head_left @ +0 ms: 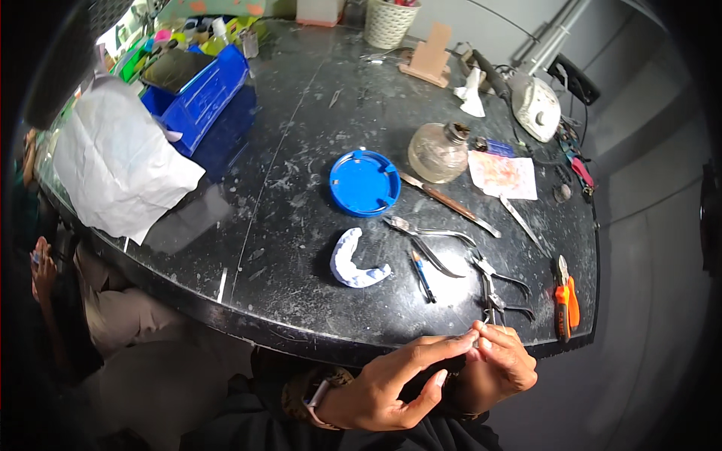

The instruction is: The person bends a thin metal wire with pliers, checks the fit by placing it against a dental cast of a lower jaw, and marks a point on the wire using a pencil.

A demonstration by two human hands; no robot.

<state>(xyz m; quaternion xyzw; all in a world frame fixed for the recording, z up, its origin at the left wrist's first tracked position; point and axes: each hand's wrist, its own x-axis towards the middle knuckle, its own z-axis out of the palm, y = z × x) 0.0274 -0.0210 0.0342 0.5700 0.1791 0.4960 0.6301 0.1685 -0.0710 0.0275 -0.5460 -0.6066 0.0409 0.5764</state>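
Note:
My right hand is at the table's near edge, thumb and fingertips pinched together on what looks like a thin metal wire. Only a short bent end shows above the fingers; the rest is hidden. From the left, my left hand reaches its index fingertip to that pinch, while its thumb stands well apart. Just beyond my hands lie small metal pliers and, further off, larger pliers. A blue pencil stub rests beside them. A pale dental arch model lies left of the pencil.
A round blue lid, glass bottle, wooden-handled knife and metal blade lie further back. Orange-handled pliers lie at the right edge. A blue bin and white sheet stand left. Another person's hand shows far left.

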